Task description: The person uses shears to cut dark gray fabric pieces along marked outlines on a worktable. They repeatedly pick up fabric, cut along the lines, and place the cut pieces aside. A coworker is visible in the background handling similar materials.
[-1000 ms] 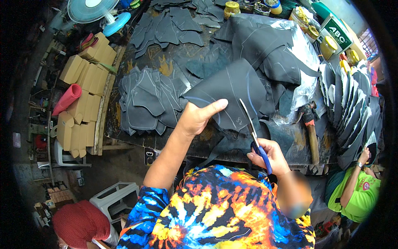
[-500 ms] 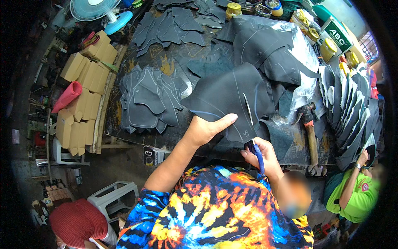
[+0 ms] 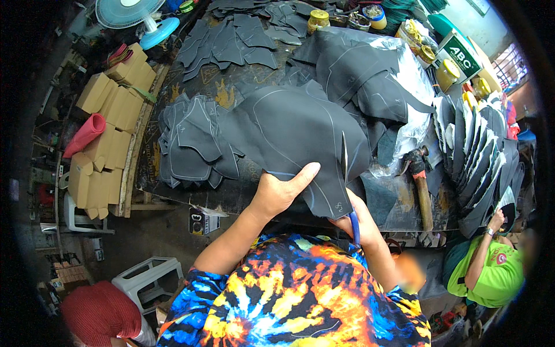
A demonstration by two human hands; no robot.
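Observation:
My left hand [image 3: 284,188] grips the near edge of a large black leather-like sheet [image 3: 289,130], its thumb flat on top and its fingers hidden underneath. Pale and blue lines are drawn on the sheet. A pair of scissors [image 3: 354,227] with blue handles is in my right hand [image 3: 363,218], at the sheet's near right corner. One blade lies over the sheet, pointing away from me; the other is hidden below. To the left, beside the sheet, is a pile of cut black pieces [image 3: 196,141].
More black pieces lie at the far left [image 3: 231,43] and far right [image 3: 358,66] of the table. A hammer [image 3: 422,191] lies to the right, near a stack of white-backed sheets [image 3: 477,153]. Cardboard boxes [image 3: 107,147] line the left side. A person in green [image 3: 485,266] sits at right.
The sheet has turned and spread further left, partly over the cut pile. Its near corner and both my hands have come slightly closer to me. The whole view has shifted a little.

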